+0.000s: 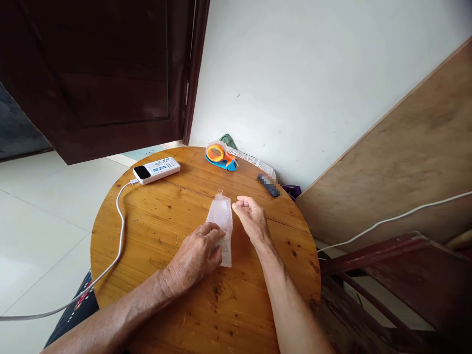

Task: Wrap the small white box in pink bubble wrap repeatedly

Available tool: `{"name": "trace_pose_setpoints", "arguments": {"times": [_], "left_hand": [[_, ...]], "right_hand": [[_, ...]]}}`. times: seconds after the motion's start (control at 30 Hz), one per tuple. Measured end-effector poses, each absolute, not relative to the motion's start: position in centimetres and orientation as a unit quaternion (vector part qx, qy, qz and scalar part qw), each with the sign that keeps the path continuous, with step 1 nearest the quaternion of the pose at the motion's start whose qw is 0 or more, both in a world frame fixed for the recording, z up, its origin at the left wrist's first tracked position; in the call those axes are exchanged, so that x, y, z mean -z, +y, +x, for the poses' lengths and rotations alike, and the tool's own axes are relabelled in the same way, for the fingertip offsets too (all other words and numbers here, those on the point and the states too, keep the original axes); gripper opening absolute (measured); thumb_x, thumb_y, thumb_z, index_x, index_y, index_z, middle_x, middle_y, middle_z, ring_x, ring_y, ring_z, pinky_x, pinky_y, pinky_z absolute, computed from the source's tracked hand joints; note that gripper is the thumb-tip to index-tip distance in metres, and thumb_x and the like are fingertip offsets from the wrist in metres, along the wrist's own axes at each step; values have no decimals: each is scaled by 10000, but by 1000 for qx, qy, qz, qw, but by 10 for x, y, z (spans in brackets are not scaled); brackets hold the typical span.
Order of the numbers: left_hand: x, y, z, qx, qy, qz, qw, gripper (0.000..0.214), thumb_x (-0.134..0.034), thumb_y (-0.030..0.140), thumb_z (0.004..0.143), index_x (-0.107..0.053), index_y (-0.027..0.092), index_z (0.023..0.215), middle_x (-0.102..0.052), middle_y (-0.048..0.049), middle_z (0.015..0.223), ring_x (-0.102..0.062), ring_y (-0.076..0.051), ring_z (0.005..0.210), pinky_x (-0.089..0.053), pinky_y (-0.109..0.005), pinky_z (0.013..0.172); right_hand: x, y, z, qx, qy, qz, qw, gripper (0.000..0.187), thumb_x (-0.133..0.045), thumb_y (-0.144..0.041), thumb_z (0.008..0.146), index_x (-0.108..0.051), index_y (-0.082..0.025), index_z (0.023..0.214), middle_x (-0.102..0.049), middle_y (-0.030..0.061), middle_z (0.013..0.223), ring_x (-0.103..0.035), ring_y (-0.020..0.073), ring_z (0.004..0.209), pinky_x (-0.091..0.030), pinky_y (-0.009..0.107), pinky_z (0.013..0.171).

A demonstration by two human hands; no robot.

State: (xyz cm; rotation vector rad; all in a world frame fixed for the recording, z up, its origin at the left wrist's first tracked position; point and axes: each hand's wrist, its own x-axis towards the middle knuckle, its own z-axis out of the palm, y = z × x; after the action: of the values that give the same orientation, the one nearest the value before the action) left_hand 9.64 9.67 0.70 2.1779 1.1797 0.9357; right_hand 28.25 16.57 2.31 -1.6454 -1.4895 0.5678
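On the wooden table lies a narrow, whitish translucent piece of bubble wrap (221, 211), with a small clear tab like tape at its far end. My left hand (199, 248) rests over its left side and near part, fingers bent and holding it against the table. What lies under those fingers is hidden. Close to the wrap's far right edge, my right hand (254, 221) hovers with loosely curled fingers. A small gap shows between its thumb and fingertips, with nothing visible in it.
An orange and blue tape dispenser (221, 156) stands at the back of the round table (155, 221). A white power bank (157, 170) with a cable (120, 216) sits at the left. A dark, blurred-out object (269, 185) lies at the right. Behind are a wall and a dark door (110, 73).
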Motion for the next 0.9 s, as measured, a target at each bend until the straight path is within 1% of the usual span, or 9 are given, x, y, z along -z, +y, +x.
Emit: {"name": "trace_pose_setpoints", "arguments": {"times": [0.1, 0.2, 0.27, 0.37, 0.43, 0.5, 0.6, 0.73, 0.9], "left_hand": [[-8, 96, 97, -344, 438, 795, 242, 339, -539, 107, 814, -678, 215, 1103, -639, -83, 1247, -672, -213, 1035, -556, -320, 911], [-11, 96, 98, -333, 442, 796, 245, 339, -534, 95, 802, -683, 220, 1080, -647, -72, 1229, -671, -206, 1020, -556, -310, 893], [-13, 97, 98, -321, 445, 797, 251, 338, -527, 85, 794, -684, 218, 1062, -663, -69, 1183, -665, -207, 1017, -553, -310, 884], [-16, 98, 98, -303, 443, 799, 271, 335, -517, 82, 790, -677, 208, 1055, -677, -67, 1135, -661, -209, 1007, -549, -316, 884], [-18, 99, 97, -291, 438, 802, 284, 329, -512, 91, 797, -669, 203, 1064, -680, -68, 1129, -662, -210, 995, -547, -323, 889], [-18, 99, 97, -286, 435, 803, 289, 325, -506, 98, 807, -663, 198, 1074, -679, -74, 1131, -659, -217, 1004, -544, -332, 903], [-17, 98, 97, -291, 434, 802, 290, 319, -494, 102, 819, -658, 191, 1077, -672, -81, 1142, -651, -225, 1036, -538, -340, 929], [-15, 98, 98, -293, 428, 806, 285, 313, -491, 101, 823, -656, 196, 1071, -671, -78, 1127, -646, -225, 1030, -537, -338, 928], [-17, 99, 97, -289, 433, 804, 287, 313, -499, 93, 806, -663, 191, 1053, -667, -86, 1145, -652, -228, 1031, -540, -338, 927]], "right_hand": [[-38, 161, 281, -185, -682, -587, 396, 427, -530, -280, 802, -643, -207, 1208, -669, 96, 1256, -608, 248, 1136, -526, 364, 847], [-54, 159, 267, -133, -808, -491, 298, 498, -446, -105, 818, -643, -246, 1253, -646, 63, 1324, -505, 228, 1310, -422, 417, 1042], [-63, 163, 253, -103, -873, -437, 190, 495, -463, -31, 799, -695, -249, 1178, -688, 67, 1248, -489, 228, 1329, -371, 434, 1078], [-75, 178, 237, -55, -914, -400, 35, 333, -583, 22, 719, -770, -220, 852, -750, 92, 974, -547, 276, 1244, -354, 456, 1068], [-84, 193, 239, 9, -914, -405, -19, 273, -611, 43, 690, -744, -194, 678, -738, 113, 831, -588, 303, 1154, -320, 491, 1085], [-94, 207, 253, 94, -899, -427, -5, 289, -574, 52, 717, -750, -177, 702, -737, 133, 867, -570, 319, 1169, -266, 526, 1119], [-104, 215, 282, 162, -842, -501, 115, 378, -510, 38, 756, -760, -159, 959, -685, 145, 1214, -443, 349, 1338, -252, 573, 1122], [-102, 201, 298, 24, -820, -543, 181, 472, -510, -60, 764, -684, -203, 1179, -679, 85, 1261, -571, 288, 1213, -415, 488, 1051], [-95, 195, 276, -134, -834, -511, 159, 578, -498, -60, 734, -612, -246, 1270, -692, 30, 1240, -581, 232, 1214, -429, 405, 1045]]}}
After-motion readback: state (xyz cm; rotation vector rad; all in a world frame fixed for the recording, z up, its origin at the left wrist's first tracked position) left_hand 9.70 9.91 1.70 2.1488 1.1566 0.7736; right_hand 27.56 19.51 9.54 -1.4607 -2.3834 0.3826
